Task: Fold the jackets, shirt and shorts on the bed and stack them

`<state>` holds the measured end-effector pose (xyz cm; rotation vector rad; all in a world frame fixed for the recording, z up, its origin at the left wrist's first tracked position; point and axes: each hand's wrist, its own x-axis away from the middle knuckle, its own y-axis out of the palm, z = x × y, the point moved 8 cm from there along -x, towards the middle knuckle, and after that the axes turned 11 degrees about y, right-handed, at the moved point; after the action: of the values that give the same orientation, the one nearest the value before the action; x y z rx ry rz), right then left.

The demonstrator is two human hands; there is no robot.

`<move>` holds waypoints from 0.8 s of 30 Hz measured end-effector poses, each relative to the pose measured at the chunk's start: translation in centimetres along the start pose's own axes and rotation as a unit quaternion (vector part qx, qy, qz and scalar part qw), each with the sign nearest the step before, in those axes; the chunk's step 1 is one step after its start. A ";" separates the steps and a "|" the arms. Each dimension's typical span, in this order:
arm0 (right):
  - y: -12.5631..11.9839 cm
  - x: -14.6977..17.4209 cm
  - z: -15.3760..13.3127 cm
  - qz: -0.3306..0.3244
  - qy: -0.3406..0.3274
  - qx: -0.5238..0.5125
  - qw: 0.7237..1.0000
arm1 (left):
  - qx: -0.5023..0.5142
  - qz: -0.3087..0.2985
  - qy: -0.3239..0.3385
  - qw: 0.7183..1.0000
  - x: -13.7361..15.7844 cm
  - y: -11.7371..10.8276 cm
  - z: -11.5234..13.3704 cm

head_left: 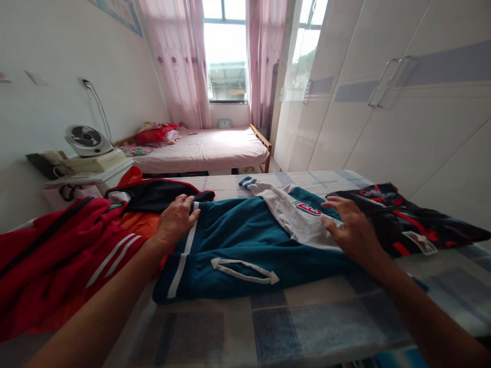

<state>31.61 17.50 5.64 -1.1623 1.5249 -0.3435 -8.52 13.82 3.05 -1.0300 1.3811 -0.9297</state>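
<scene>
A teal and grey jacket (238, 225) lies spread sideways on the bed, its striped hem to the left and one grey sleeve folded across it. A white-edged pocket and a red number patch show on it. At the hem, my left hand (178, 220) rests with fingers spread on the striped band. Over the grey part near the patch, my right hand (351, 227) is held with its fingers apart and curved; whether it touches the cloth I cannot tell. Neither hand grips anything.
Red clothing (72, 250) is heaped on the left, beside a dark garment (161, 194). A folded black and red garment (406, 220) lies right. The checked bedsheet (307, 327) is underneath. Beyond are a fan (87, 140), a pink bed (215, 148) and white wardrobes (345, 122).
</scene>
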 end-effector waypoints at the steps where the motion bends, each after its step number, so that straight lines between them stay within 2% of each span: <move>1: 1.4 -0.1 -0.3 -0.002 -0.003 -0.002 1.000 | -0.005 -0.006 0.013 1.000 -1.2 0.7 0.2; 4: 4.9 0.2 0.8 0.007 0.011 0.001 1.000 | -0.010 -0.034 0.045 0.998 -3.2 2.7 0.4; 7: 6.9 1.2 2.4 0.007 0.024 0.009 1.000 | -0.010 -0.060 0.049 0.997 -3.5 3.8 -0.1; 13: 7.7 2.0 2.5 0.001 0.006 0.026 1.000 | -0.032 -0.041 -0.040 0.998 -3.9 2.9 -3.8; 15: 7.6 1.9 2.4 -0.001 0.009 0.031 0.999 | -0.045 -0.038 -0.046 0.997 -4.2 2.4 -3.8; 18: 7.7 1.9 2.2 -0.008 0.014 0.043 0.999 | -0.055 -0.023 -0.002 0.998 -4.1 2.1 -1.3; 20: 8.0 2.0 2.1 -0.021 0.013 0.056 0.998 | -0.035 -0.003 0.080 0.996 -3.3 2.5 1.7; 22: 8.3 2.1 2.1 -0.039 0.014 0.067 0.997 | 0.006 -0.001 0.163 0.987 -1.8 3.8 4.2; 24: 8.7 2.2 2.1 -0.056 0.018 0.072 0.996 | 0.054 -0.045 0.192 0.979 -0.4 6.0 5.0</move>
<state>29.57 20.56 -2.79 -1.1340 1.4447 -0.5439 -3.98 16.16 -2.88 -0.8632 1.5880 -1.3075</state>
